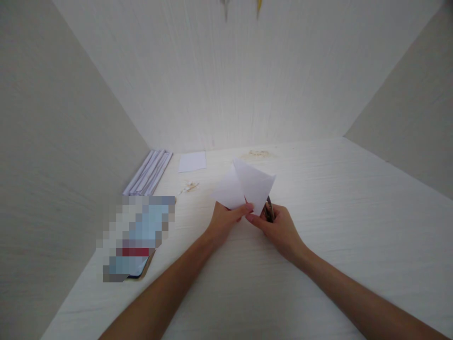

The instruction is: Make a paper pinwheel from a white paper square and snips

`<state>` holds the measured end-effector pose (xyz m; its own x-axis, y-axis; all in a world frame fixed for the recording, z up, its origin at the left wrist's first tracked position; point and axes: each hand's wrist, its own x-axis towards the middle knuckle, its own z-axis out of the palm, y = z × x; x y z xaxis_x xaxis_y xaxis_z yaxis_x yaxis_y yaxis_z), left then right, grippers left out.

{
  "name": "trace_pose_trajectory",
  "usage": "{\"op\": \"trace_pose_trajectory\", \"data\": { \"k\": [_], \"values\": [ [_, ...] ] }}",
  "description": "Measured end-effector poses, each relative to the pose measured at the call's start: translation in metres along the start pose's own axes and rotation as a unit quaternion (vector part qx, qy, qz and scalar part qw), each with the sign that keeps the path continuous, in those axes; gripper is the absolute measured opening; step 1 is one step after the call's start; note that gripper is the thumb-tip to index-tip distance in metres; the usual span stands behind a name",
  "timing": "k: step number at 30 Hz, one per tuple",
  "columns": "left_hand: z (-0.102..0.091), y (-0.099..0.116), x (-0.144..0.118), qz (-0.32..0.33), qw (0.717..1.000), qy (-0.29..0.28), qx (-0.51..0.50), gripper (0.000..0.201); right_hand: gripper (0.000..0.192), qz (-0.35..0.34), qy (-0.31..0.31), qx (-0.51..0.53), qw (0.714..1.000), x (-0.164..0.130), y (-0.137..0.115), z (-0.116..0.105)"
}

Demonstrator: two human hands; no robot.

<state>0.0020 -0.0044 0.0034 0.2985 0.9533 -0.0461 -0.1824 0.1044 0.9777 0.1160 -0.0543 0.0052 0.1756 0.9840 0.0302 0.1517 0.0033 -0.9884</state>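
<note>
A sheet of white paper (pixel 253 182) is held up in front of me, with a fold running down it and its corners pointing up and to the right. My left hand (pixel 226 219) pinches its lower edge, thumb on top. Closed beside it, my right hand (pixel 279 229) has thumb and fingertips at the paper's lower right corner. A dark metal tool (pixel 270 211) is tucked in the right hand's fingers; most of it is hidden, so its kind is unclear. Something small and dark red shows at the paper's lower edge near the left thumb.
On the left lie a stack of folded white papers (pixel 150 172) and a phone (pixel 141 241), partly blurred out. A flat white sheet (pixel 192 162) rests near the back wall. Small pale scraps (pixel 191 186) lie on the white table (pixel 354 212). Walls stand on three sides.
</note>
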Motion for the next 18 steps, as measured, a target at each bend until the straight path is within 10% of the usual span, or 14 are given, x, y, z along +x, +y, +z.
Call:
{"op": "trace_pose_trajectory", "data": {
  "k": [18],
  "values": [
    [-0.008, 0.012, 0.009, -0.028, 0.976, 0.104, -0.189, 0.020, 0.032, 0.022, 0.004, 0.052, 0.998, -0.002, 0.000, 0.000]
  ]
}}
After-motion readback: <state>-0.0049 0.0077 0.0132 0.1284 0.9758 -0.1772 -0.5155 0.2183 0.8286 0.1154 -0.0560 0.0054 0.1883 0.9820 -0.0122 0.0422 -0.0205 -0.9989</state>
